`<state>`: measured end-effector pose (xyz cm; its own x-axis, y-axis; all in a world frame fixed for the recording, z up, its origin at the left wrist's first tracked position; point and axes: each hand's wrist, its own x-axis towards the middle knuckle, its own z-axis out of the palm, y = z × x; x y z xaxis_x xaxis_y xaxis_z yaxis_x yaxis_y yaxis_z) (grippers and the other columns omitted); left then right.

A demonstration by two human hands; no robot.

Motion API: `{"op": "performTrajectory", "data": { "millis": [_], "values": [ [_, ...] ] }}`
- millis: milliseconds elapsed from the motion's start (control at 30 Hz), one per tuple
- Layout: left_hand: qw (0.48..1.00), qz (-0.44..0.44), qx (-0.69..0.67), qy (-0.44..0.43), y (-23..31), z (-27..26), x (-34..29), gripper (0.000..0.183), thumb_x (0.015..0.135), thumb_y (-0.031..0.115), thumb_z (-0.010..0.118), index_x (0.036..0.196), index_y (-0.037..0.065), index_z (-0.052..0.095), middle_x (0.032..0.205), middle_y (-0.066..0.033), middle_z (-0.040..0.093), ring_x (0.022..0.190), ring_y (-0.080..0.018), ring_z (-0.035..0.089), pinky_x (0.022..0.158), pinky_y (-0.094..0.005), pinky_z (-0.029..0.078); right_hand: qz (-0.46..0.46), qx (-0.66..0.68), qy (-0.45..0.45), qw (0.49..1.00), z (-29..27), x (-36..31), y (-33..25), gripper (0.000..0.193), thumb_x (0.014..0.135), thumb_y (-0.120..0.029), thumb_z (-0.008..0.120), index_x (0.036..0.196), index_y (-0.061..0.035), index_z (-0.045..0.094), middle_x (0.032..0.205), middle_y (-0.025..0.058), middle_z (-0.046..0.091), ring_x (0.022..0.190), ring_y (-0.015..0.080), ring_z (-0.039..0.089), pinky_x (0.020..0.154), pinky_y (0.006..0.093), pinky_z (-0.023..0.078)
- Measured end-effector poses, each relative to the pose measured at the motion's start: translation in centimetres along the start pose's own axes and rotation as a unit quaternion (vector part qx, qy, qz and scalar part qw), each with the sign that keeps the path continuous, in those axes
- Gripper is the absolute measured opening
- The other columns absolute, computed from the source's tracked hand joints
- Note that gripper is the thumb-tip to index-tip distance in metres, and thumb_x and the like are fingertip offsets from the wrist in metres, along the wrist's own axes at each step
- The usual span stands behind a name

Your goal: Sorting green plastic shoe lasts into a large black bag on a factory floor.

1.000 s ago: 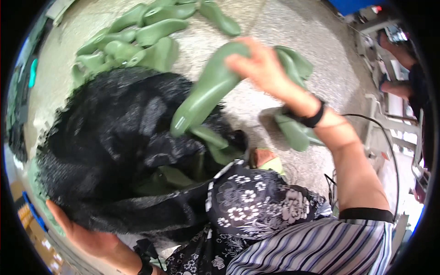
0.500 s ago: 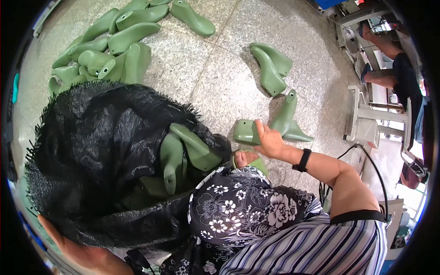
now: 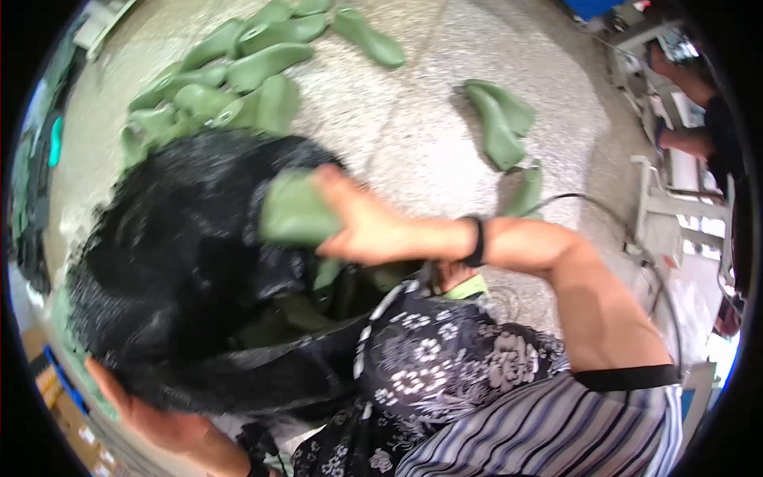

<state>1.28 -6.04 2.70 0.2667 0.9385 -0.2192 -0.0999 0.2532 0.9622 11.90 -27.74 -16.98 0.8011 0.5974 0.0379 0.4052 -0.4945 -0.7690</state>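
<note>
Your right hand (image 3: 367,226), down by the floor (image 3: 397,119) moments ago, pinches a green shoe last (image 3: 294,211) above the black sack (image 3: 175,254), leaving one fewer there; your left hand's (image 3: 163,421) hold at the sack's near-left edge is unclear.

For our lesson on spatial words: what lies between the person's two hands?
In the head view, the black sack lies between them, with green lasts inside.
</note>
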Motion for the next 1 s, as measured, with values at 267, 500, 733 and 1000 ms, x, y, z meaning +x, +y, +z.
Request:
{"op": "performTrajectory", "data": {
  "millis": [267,500,733,1000],
  "values": [
    [0.991,-0.079,-0.035,-0.105,0.8,-3.5,3.5,0.050,0.095,0.035,0.042,0.131,0.000,0.042,0.135,-0.0104,0.044,0.119,-0.0248,0.046,0.103,-0.0357,0.036,0.099,0.139,-0.043,0.984,-4.0,-3.4,2.0,0.040,0.078,-0.020,0.061,0.113,0.0003,0.054,0.107,0.0179,0.061,0.095,0.0309,0.061,0.082,0.0375,0.049],
    [0.997,-0.061,0.013,-0.055,-0.5,-2.5,3.4,0.047,0.099,0.031,0.033,0.132,-0.001,0.040,0.136,-0.0109,0.043,0.121,-0.0226,0.045,0.105,-0.0322,0.035,0.258,-0.370,0.241,0.860,-16.7,-14.6,19.2,0.072,0.068,-0.027,0.074,0.122,0.0051,0.038,0.114,0.0258,0.049,0.102,0.0416,0.052,0.088,0.0442,0.044],
    [1.000,0.000,0.007,0.003,-0.3,-2.8,3.5,0.047,0.098,0.031,0.035,0.133,0.000,0.040,0.137,-0.0109,0.042,0.122,-0.0236,0.044,0.106,-0.0342,0.033,0.363,-0.161,0.278,0.875,-11.7,-14.1,20.6,0.063,0.065,-0.020,0.067,0.119,0.0022,0.044,0.102,0.0218,0.058,0.095,0.0333,0.058,0.083,0.0402,0.047],
    [0.909,-0.128,-0.168,-0.359,0.0,-3.8,3.0,0.045,0.096,0.031,0.041,0.129,0.001,0.046,0.132,-0.0101,0.048,0.117,-0.0253,0.049,0.102,-0.0373,0.038,0.107,0.411,0.190,0.885,-7.2,-0.4,2.7,0.059,0.072,-0.013,0.067,0.125,-0.0032,0.042,0.105,0.0078,0.057,0.094,0.0157,0.055,0.082,0.0300,0.046]
  ]
}}
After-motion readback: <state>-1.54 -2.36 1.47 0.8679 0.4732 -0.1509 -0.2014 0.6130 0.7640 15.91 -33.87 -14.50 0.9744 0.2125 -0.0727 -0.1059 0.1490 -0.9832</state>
